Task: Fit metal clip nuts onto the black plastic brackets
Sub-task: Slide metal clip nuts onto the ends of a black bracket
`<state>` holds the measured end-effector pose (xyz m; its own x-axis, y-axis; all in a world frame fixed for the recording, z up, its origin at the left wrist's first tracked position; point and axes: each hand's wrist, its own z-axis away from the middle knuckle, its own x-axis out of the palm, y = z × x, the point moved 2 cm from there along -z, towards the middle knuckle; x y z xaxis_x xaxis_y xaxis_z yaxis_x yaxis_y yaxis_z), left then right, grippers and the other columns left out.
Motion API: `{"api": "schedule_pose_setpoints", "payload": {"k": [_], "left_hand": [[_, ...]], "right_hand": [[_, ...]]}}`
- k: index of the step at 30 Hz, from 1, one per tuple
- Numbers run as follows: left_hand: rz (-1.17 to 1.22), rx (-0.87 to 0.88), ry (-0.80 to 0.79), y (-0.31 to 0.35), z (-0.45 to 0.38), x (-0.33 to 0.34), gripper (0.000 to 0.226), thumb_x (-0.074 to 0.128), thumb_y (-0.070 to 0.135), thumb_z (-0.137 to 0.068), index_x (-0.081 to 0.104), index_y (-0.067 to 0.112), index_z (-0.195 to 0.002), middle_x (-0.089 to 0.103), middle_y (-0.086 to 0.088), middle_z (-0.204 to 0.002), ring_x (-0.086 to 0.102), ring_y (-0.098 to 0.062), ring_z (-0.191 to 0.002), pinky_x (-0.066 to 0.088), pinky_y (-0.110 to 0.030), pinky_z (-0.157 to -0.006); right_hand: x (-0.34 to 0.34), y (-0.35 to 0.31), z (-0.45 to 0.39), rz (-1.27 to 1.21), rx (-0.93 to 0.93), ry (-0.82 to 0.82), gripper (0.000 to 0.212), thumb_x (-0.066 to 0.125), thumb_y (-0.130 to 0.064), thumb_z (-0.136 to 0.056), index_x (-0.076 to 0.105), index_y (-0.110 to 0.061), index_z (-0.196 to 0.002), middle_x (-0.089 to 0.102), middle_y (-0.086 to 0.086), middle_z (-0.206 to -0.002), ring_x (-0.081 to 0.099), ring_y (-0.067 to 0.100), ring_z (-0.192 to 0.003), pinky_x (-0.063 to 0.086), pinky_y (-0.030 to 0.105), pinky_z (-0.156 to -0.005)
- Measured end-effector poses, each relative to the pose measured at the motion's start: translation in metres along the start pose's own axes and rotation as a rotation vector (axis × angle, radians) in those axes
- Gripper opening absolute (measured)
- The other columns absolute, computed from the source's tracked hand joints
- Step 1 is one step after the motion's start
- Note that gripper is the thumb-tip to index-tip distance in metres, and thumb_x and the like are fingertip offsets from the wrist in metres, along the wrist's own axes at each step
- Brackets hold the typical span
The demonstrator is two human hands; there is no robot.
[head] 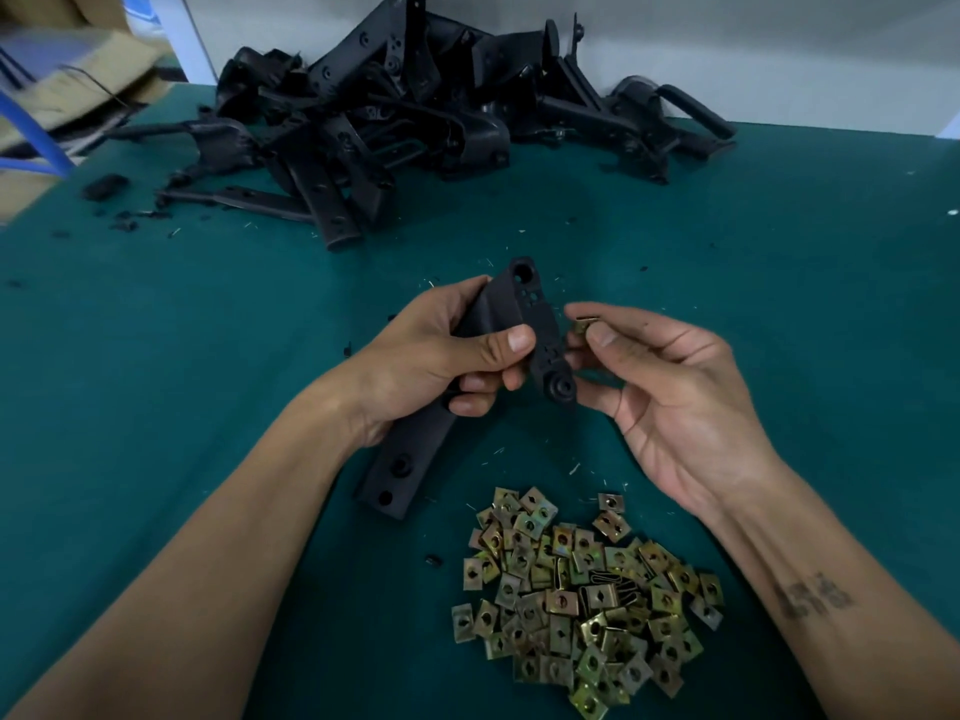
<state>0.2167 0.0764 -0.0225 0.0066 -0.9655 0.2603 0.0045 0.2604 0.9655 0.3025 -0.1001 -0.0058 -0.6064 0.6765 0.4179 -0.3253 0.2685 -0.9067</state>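
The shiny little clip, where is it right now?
In the head view, the clip nut is pinched in the right hand, just right of the black bracket that the left hand holds.

A green table mat (727, 241) carries scattered black scraps (124, 220) and pale shavings (574, 467), with blurred cardboard (67, 80) and a blue frame (36, 132) beyond its far-left edge.

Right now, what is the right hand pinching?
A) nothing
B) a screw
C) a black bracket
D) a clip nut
D: the right hand pinches a brass-coloured clip nut between thumb and finger, beside the bracket in the left hand.
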Motion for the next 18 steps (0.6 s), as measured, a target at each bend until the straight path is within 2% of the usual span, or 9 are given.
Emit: {"api": "schedule_pose_setpoints", "payload": {"k": [7, 12, 18], "left_hand": [[0.01, -0.002, 0.001, -0.0011, 0.0, -0.0009, 0.028, 0.071, 0.021, -0.089, 0.053, 0.008, -0.105, 0.056, -0.008, -0.07, 0.036, -0.01, -0.049, 0.036, -0.02, -0.042], [0.004, -0.002, 0.004, -0.0009, 0.0003, -0.0004, 0.025, 0.072, 0.021, -0.089, 0.055, 0.009, -0.102, 0.056, -0.008, -0.071, 0.036, -0.01, -0.049, 0.036, -0.02, -0.042], [-0.007, 0.0, 0.009, -0.0005, 0.0004, -0.0006, 0.023, 0.071, 0.02, -0.093, 0.053, 0.011, -0.103, 0.055, -0.007, -0.071, 0.035, -0.011, -0.049, 0.036, -0.02, -0.042]], "right_hand": [[-0.0055, -0.005, -0.0007, -0.042, -0.018, 0.061, 0.018, 0.065, -0.003, -0.085, 0.071, 0.005, -0.1, 0.075, 0.025, -0.093, 0.076, 0.031, -0.081, 0.061, 0.028, -0.069], [-0.0072, -0.0051, -0.0015, -0.08, 0.044, 0.063, 0.016, 0.069, 0.0, -0.08, 0.071, 0.004, -0.095, 0.073, 0.016, -0.084, 0.072, 0.02, -0.072, 0.059, 0.022, -0.065], [-0.0063, -0.0055, -0.0019, -0.128, 0.066, 0.002, 0.008, 0.061, -0.003, -0.091, 0.065, -0.002, -0.097, 0.074, 0.019, -0.091, 0.072, 0.02, -0.073, 0.058, 0.021, -0.065]]}}
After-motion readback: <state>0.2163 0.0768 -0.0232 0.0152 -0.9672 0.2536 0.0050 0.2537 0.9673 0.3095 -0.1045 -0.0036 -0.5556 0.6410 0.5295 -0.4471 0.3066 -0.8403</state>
